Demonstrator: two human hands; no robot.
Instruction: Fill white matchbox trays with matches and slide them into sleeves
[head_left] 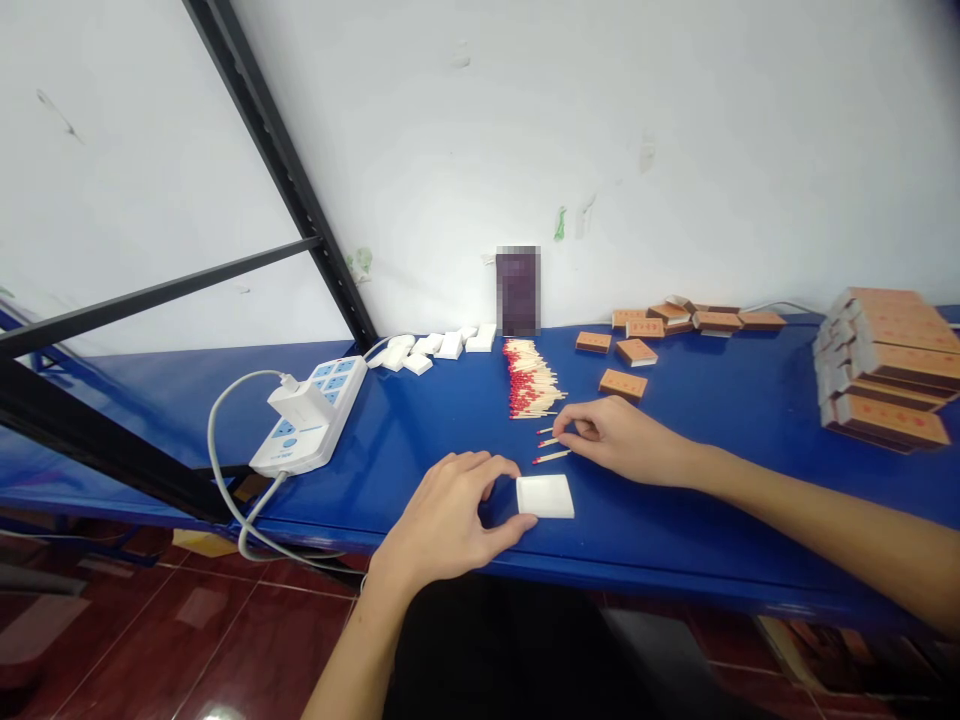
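A small white matchbox tray [545,496] lies on the blue table close to its front edge. My left hand [457,515] curves around the tray's left end, thumb and index finger at its two left corners. Three loose matches [551,457] with red heads lie just beyond the tray, heads to the left. Over them is my right hand [619,440], thumb and index finger pinched at the tail of a match. Behind that, a spread pile of matches [531,380] has its red heads mostly on the left.
White trays [448,346] sit at the back left, near a power strip [311,415] with a plug and cable. Orange matchbox sleeves [623,384] lie scattered behind my right hand. Stacked matchboxes [889,365] stand far right. A black metal frame [292,180] rises at left.
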